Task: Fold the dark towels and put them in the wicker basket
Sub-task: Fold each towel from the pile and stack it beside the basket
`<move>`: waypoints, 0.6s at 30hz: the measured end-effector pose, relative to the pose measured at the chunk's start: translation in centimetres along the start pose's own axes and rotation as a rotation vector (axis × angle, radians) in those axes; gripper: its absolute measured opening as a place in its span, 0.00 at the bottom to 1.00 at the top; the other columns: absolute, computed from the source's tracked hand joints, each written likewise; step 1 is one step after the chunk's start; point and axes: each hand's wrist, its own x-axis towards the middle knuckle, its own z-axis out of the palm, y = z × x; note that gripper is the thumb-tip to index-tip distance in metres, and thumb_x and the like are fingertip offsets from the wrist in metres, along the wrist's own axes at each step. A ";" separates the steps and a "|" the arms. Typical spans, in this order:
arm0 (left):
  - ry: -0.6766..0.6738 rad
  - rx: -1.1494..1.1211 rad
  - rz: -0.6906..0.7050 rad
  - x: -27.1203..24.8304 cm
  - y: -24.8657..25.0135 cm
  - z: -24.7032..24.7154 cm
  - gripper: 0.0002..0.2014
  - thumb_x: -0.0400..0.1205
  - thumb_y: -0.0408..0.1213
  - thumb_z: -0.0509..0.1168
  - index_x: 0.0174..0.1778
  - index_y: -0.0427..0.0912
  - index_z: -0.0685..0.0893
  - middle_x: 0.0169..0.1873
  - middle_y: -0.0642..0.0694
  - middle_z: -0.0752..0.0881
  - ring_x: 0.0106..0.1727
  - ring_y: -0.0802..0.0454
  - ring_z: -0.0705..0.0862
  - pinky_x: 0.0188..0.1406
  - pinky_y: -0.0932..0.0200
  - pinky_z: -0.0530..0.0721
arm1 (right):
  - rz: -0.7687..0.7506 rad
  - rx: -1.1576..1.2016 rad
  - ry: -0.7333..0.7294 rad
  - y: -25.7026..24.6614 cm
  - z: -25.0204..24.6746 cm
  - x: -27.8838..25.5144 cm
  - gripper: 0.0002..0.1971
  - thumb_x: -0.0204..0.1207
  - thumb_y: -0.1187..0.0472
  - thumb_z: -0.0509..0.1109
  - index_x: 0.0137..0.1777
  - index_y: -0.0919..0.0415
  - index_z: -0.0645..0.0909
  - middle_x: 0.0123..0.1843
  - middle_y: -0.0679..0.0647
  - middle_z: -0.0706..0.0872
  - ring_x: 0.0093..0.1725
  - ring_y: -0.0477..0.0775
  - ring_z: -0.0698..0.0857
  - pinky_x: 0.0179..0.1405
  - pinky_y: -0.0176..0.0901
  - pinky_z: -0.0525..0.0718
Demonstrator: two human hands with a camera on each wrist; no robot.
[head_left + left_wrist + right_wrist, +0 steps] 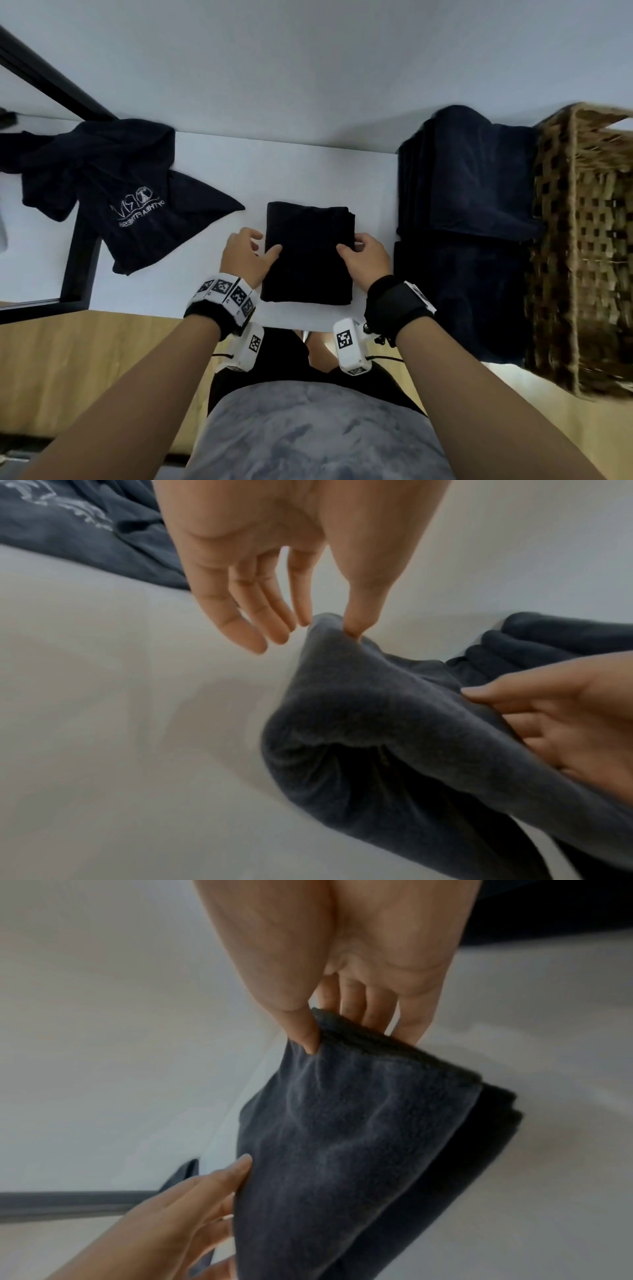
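Both hands grip 1 folded dark towel (308, 253) on the white table (212, 171): left hand (245, 258) thumb on top, right hand (364, 257) pinching its edge, wicker basket (582, 246) at right.

Count: 1 folded dark towel (308, 253) at centre; 1 unfolded printed towel (113, 192), far left; 2 towel stacks (469, 178), right; 1 wicker basket (582, 246), far right.

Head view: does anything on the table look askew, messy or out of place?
Two things. A crumpled towel with a white logo lies unfolded at the left, one corner hanging past the table edge. The wicker basket at the right lies on its side, with folded towels stacked beside it rather than inside.
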 end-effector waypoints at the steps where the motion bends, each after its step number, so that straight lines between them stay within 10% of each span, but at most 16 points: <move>1: -0.022 0.001 -0.041 0.3 0.0 0.4 0.23 0.77 0.50 0.73 0.63 0.42 0.78 0.55 0.43 0.81 0.51 0.50 0.82 0.50 0.59 0.77 | 0.010 -0.042 0.024 0.3 -0.2 0.1 0.23 0.79 0.52 0.71 0.71 0.59 0.77 0.66 0.54 0.85 0.64 0.54 0.84 0.66 0.45 0.81; 8: -0.134 -0.116 -0.165 1.2 0.1 2.4 0.27 0.77 0.54 0.71 0.69 0.44 0.77 0.60 0.47 0.84 0.54 0.50 0.82 0.51 0.58 0.76 | 0.113 0.006 -0.041 1.4 0.3 0.5 0.36 0.70 0.45 0.79 0.75 0.60 0.72 0.67 0.53 0.83 0.63 0.52 0.83 0.60 0.38 0.80; 18: -0.240 -0.255 -0.029 -1.2 3.1 -0.9 0.18 0.75 0.52 0.73 0.56 0.49 0.79 0.49 0.52 0.86 0.51 0.53 0.86 0.55 0.54 0.85 | 0.060 0.143 -0.076 -2.1 -1.5 -3.0 0.23 0.66 0.47 0.79 0.60 0.54 0.83 0.54 0.50 0.89 0.55 0.52 0.88 0.61 0.51 0.86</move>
